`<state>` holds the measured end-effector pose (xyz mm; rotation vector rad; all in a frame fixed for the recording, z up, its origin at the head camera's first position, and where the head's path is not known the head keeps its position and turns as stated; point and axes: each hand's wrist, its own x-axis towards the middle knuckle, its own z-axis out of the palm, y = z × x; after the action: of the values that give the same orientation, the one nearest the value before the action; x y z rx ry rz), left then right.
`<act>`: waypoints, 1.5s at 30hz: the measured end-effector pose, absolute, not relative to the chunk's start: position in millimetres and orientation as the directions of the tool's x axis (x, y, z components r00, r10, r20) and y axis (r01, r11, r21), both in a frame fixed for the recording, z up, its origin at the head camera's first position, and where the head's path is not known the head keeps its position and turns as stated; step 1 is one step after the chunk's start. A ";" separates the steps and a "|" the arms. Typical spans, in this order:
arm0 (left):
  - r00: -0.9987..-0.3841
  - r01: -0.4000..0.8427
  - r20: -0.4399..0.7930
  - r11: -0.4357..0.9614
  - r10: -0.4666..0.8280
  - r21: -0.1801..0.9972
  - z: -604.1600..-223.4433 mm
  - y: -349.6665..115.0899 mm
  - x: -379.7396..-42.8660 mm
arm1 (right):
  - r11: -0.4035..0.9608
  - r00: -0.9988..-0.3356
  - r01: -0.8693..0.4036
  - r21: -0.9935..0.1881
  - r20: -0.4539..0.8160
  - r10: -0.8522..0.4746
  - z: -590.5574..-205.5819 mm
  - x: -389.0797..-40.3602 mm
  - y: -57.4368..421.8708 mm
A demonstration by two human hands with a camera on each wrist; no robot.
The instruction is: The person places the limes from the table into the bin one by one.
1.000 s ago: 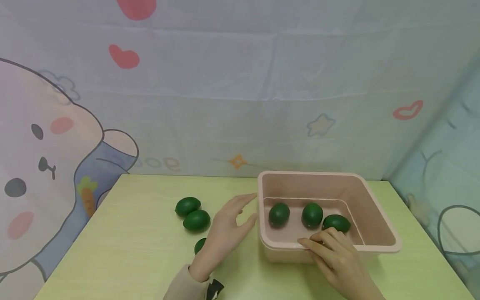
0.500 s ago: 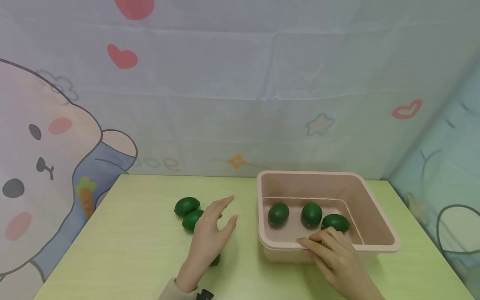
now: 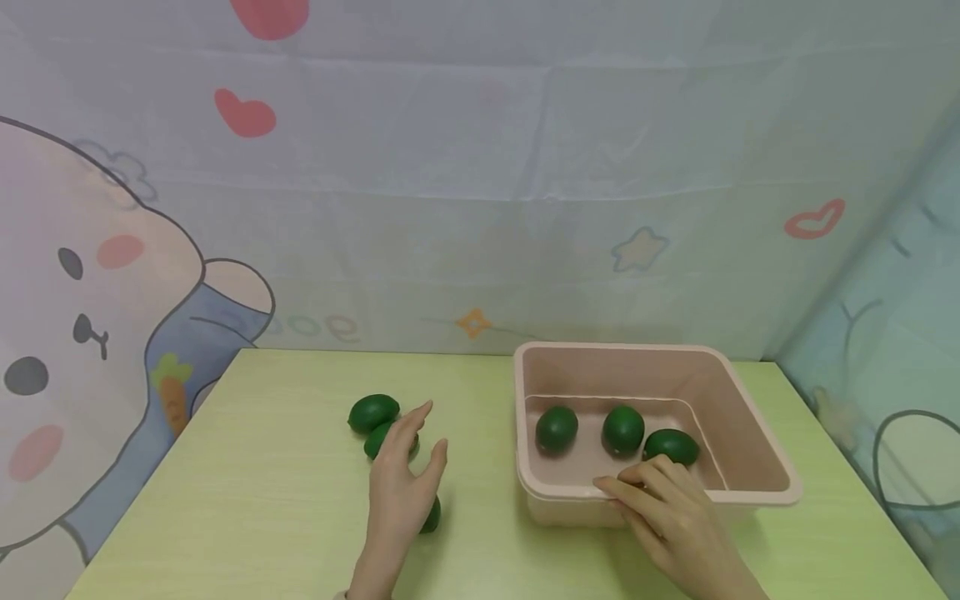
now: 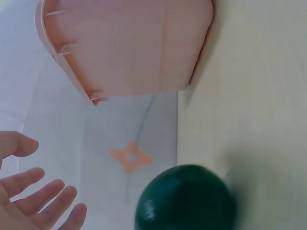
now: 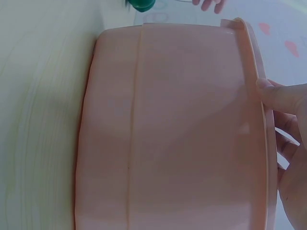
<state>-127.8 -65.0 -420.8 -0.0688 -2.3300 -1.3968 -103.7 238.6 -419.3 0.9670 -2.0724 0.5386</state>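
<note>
My left hand (image 3: 397,487) is over the table with its fingers spread and slightly bent, holding nothing. Beneath and beside it lie dark green oval fruits: one (image 3: 431,517) partly hidden by the hand, another (image 3: 378,442) just past the fingers, and a third (image 3: 373,412) touching that one. In the left wrist view a green fruit (image 4: 187,201) looms large, apart from the fingers (image 4: 33,194). My right hand (image 3: 675,517) pinches the front rim of a pink plastic bin (image 3: 577,492), thumb outside (image 5: 276,96) and fingers over the rim.
Inside the bin sit three more green fruits: one on the left (image 3: 557,430), one in the middle (image 3: 623,430) and one at the right (image 3: 672,447). A printed cloth (image 3: 450,167) hangs behind the pale green table (image 3: 262,500).
My left hand has moved left, away from the bin's side, to over the loose green fruits. The right hand has stayed on the bin's rim.
</note>
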 end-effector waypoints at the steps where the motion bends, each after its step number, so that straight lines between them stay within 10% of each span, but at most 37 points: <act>1: -0.904 0.251 0.384 0.493 -0.187 0.833 -422.2 -64.8 -127.2 | 0.624 -0.416 -0.780 -0.052 0.787 -0.455 -419.2 -103.6 238.4; 45: -0.892 -0.267 -0.006 0.517 -0.452 0.813 -473.8 -54.8 -111.2 | 0.608 -0.390 -0.792 -0.047 0.806 -0.445 -418.6 -104.1 236.5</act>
<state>-111.2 -54.8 -473.8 0.6130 -2.5510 -1.3138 -104.1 236.5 -418.6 0.9747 -2.0379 0.5546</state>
